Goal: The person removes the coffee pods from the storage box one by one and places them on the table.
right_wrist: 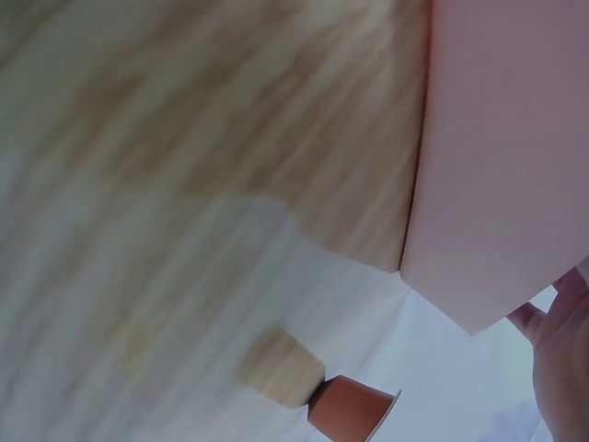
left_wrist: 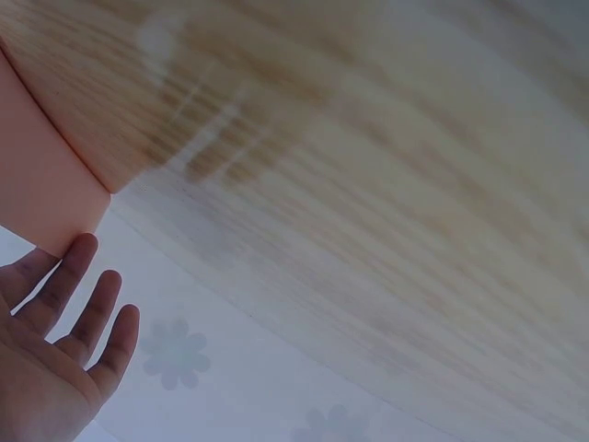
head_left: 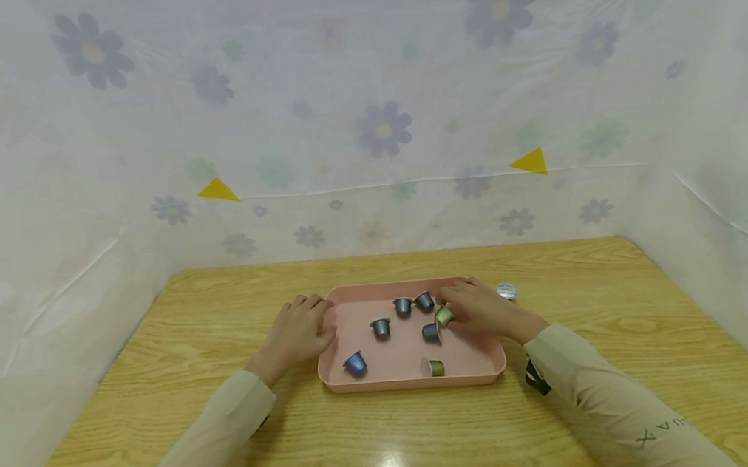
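Observation:
My left hand (head_left: pixel 299 330) rests at the left rim of a pink tray (head_left: pixel 414 383); its fingers look fairly straight in the left wrist view, one fingertip against the tray's outer wall. My right hand (head_left: pixel 480 306) reaches over the tray's right side, thumb and forefinger around a tilted green coffee capsule (head_left: pixel 444 316). Beside it are a dark capsule (head_left: pixel 431 331) and another dark capsule (head_left: pixel 424 301). The right wrist view has the hand partly hidden by the tray wall, and the green capsule is out of sight there.
More dark capsules (head_left: pixel 381 328) lie in the tray, with a blue capsule (head_left: pixel 356 364) front left and a second green capsule (head_left: pixel 435 367) near the front wall. Outside, right of the tray, an orange-brown capsule (right_wrist: pixel 352 409) lies on the wooden table (head_left: pixel 392 439). Flowered sheeting (head_left: pixel 385 129) surrounds the table.

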`<state>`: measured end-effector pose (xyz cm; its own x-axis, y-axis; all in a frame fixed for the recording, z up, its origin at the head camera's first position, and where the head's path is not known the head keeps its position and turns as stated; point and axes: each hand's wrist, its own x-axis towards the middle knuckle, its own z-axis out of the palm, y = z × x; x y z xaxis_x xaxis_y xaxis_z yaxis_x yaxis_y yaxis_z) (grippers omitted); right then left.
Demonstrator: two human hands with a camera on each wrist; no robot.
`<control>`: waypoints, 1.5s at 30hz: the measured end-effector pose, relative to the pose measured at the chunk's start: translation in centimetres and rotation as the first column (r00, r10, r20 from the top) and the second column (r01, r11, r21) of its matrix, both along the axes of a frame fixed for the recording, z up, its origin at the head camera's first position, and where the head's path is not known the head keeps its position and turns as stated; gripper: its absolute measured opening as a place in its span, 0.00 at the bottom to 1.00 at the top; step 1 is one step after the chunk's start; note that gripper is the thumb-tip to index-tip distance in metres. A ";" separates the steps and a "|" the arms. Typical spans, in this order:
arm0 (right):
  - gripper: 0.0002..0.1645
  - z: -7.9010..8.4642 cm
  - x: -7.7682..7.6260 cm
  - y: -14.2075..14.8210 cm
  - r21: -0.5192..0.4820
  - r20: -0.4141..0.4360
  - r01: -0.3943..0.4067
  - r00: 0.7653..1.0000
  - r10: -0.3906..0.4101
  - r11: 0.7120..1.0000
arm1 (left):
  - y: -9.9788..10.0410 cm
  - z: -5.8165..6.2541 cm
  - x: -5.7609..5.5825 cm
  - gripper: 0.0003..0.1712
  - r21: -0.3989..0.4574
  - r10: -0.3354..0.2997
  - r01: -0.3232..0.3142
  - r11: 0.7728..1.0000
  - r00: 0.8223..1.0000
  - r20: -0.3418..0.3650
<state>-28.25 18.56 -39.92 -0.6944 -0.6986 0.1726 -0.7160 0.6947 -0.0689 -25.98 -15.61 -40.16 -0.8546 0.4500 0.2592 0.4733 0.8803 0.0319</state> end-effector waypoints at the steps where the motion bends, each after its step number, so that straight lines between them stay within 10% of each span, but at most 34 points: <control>1: 0.19 0.0 0.0 0.0 -0.001 0.004 0.002 1.000 -0.002 1.000 | 0.0 0.0 0.0 0.23 0.000 0.000 0.000 1.000 1.000 0.000; 45: 0.22 2.4 -0.2 2.4 -0.031 -0.218 -0.084 0.973 0.075 0.996 | -0.1 -0.1 -0.1 0.23 0.018 -0.013 0.013 1.000 1.000 -0.027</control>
